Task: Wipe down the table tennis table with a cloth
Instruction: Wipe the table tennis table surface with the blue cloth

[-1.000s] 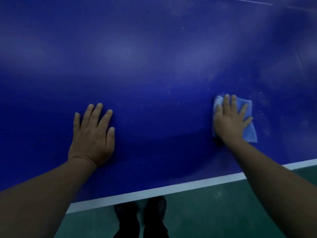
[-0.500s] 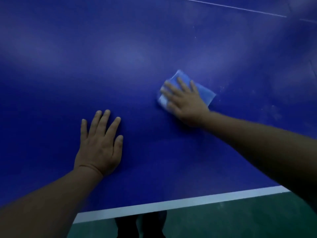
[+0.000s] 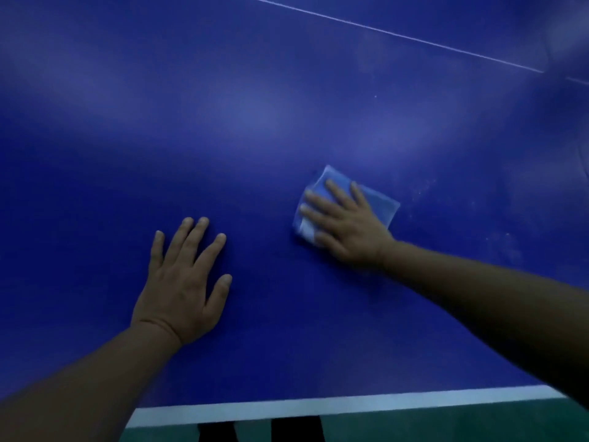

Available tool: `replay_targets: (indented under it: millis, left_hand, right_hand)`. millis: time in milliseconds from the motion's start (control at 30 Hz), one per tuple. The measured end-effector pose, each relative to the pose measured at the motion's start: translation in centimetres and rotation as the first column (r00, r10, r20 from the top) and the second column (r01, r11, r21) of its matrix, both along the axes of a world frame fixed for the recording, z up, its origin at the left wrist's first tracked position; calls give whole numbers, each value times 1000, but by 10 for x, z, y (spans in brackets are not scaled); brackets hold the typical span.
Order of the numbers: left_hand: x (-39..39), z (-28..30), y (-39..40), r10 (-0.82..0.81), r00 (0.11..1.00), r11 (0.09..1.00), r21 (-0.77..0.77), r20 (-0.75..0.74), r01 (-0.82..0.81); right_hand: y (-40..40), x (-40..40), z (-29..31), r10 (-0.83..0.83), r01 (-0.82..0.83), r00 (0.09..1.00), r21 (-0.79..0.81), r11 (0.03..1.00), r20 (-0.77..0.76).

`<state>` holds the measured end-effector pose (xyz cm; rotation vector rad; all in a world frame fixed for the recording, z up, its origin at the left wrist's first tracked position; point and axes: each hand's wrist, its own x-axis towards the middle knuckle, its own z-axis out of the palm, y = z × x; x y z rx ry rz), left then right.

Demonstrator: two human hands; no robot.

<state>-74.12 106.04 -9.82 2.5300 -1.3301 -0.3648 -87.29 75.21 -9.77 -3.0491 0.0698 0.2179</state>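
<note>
Head view: I see the blue table tennis table (image 3: pixel 223 129) filling almost the whole frame, with soft pale glare across its upper half. A thin white line (image 3: pixel 392 34) cuts the upper right; a broad white edge stripe (image 3: pixel 318 406) runs along the bottom, green floor (image 3: pixel 446 422) below it. Pale specks (image 3: pixel 420 193) dot the surface at right. Left hand (image 3: pixel 181 288), lower centre, lies flat, fingers spread, holding nothing. Right hand (image 3: pixel 347 224), right of centre, presses flat with straight fingers on the light blue cloth (image 3: pixel 379 205).
</note>
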Motion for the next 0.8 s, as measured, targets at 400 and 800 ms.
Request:
replay_targets:
  millis: [400,800]
  left_hand:
    - [17,10,-62,267,963,956,-138,35,-259]
    - [109,-7,-193,479,876,877,-71,52,-475]
  right_hand:
    - [-59,80,-1,358,-358,933,-9,934,26]
    - [-95,111,-8,525,-527,849,42,849,59]
